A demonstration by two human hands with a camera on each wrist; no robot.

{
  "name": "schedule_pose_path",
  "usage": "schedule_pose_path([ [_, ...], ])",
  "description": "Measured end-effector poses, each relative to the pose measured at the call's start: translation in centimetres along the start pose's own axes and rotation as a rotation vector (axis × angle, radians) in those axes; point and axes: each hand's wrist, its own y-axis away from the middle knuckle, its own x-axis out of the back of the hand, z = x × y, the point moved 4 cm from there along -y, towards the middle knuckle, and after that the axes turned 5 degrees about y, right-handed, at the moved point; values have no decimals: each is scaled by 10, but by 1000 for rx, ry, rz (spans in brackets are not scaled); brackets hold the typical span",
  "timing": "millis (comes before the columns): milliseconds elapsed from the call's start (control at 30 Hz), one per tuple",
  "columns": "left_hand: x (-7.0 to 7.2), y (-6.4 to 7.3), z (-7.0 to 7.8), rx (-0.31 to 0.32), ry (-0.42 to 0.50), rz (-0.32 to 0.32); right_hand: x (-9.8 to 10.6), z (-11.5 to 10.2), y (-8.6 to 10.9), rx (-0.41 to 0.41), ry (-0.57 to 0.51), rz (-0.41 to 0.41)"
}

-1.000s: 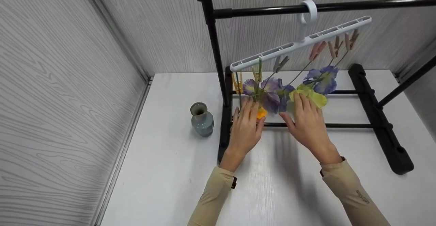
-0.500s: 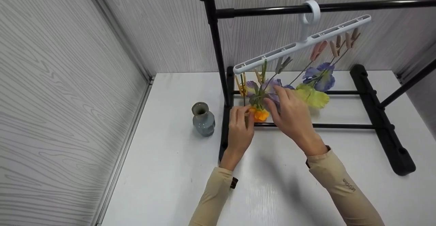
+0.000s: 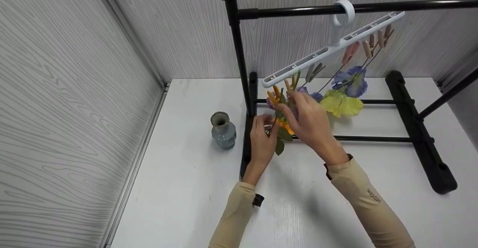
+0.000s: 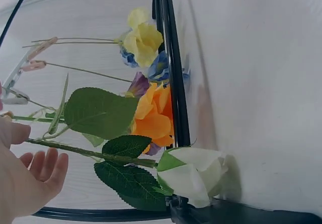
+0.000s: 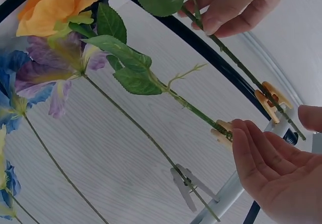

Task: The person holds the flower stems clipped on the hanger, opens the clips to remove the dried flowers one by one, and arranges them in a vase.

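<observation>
In the left wrist view, a white rose (image 4: 193, 173) with dark green leaves hangs head-down, its stem running up past my left hand (image 4: 32, 168). In the head view, my left hand (image 3: 263, 139) pinches that stem. An orange clothespin (image 5: 271, 100) clips the stem's upper end to the white hanger (image 5: 226, 191). My right hand (image 3: 308, 123) reaches up beside the clothespins, thumb and fingers apart. In the right wrist view, its fingertips lie by a tan clothespin (image 5: 221, 131) on the orange flower's stem; contact is unclear. The orange flower (image 4: 153, 116) hangs just behind the rose.
The hanger hooks over a black rack's top bar (image 3: 291, 12). Purple, blue and yellow-green flowers (image 3: 341, 104) hang from more clothespins to the right. A grey-blue vase (image 3: 224, 131) stands on the white table (image 3: 179, 188), left of the rack's foot.
My right hand has moved left from the yellow-green flower towards the orange clothespin. My left hand has gone from spread fingers to a pinch. The hanger's left end has swung down and right.
</observation>
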Motion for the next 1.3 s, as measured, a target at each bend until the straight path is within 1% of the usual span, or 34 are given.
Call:
schedule_pose_path([
  [233,-2,3,-5,-23,-29,-33,-5,-4,-4,-35,-71,-3],
  [367,-1,3,-3,-26,-17,-53,-9,-2,-6,-45,-101,7],
  [433,2,2,0,-23,8,-37,-11,-1,-5,-52,-106,1],
  [500,7,-2,6,-20,46,3,-15,2,-2,-69,-104,-23],
  [600,17,-11,18,-18,121,68,-22,8,4,-130,-125,-94],
  [700,24,-22,33,-12,195,87,-31,14,11,-211,-156,-183],
  [767,27,-28,41,5,238,78,-39,19,17,-265,-193,-240],
  [833,29,-33,48,38,270,61,-46,22,22,-305,-222,-284],
  [933,27,-38,53,99,334,22,-57,27,29,-355,-274,-321],
  [1000,25,-41,56,138,373,-6,-63,30,33,-375,-303,-331],
  [1100,21,-44,59,175,416,-42,-73,35,40,-391,-326,-329],
  [1200,18,-46,60,191,419,-66,-80,39,47,-414,-339,-315],
  [1300,15,-48,61,193,413,-88,-88,44,55,-469,-372,-301],
])
